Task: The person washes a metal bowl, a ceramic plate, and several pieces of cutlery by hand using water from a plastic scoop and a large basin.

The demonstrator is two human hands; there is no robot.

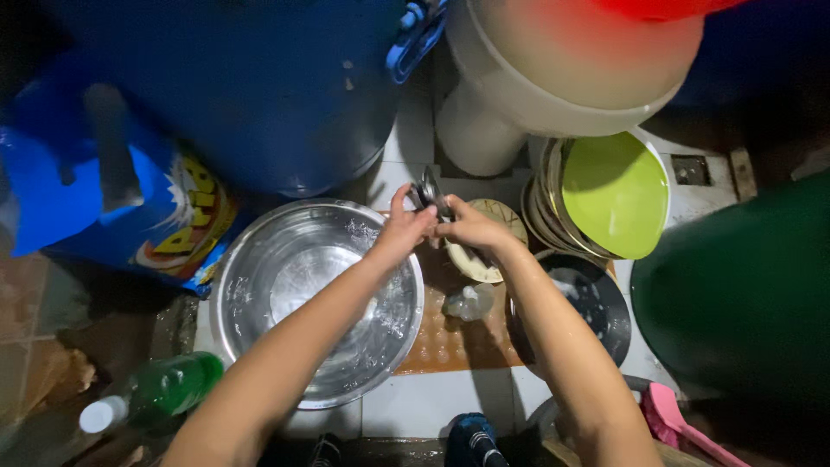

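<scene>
Above steel basin [285,285]: left hand [405,229], right hand [471,229] both closed on small metal utensil [428,188]; green plate [616,195] well right.

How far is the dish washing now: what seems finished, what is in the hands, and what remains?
Looks done: a stack of plates, green one on top, leans on edge by the white container. In hand: the left hand and right hand together hold a small metal utensil beside the steel basin of water. Likely left: a pale plate and a dark pan under the right arm.
</scene>
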